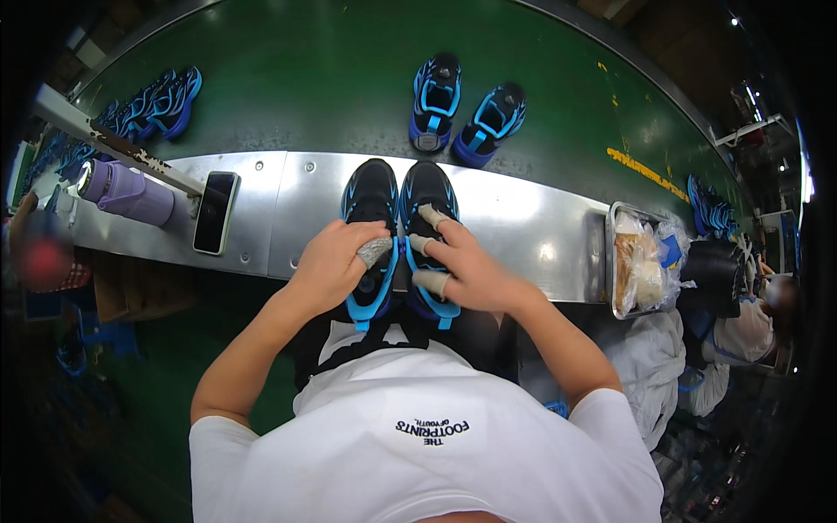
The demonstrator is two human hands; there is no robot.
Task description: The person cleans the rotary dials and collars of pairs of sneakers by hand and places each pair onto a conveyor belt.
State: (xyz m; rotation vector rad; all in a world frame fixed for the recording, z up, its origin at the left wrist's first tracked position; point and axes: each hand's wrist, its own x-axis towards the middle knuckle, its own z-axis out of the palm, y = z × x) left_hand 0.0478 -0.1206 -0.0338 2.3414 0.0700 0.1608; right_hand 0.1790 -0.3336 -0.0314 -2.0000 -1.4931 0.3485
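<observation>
Two black-and-blue sneakers stand side by side in front of me, toes pointing away, on the near metal edge of the bench. Over the opening of the left sneaker, my left hand is closed, fingers bent and the grey-wrapped thumb pressed to the shoe. My right hand lies across the right sneaker, its fingers spread and pale covers on several fingertips. The fingers touch the upper and the bright blue collar. Both heels, with blue pull tabs, face me.
Another pair of matching sneakers stands on the green belt ahead. More shoes line the far left. A phone and purple bottle sit left by a worn metal post. A metal tray with plastic-wrapped items is right.
</observation>
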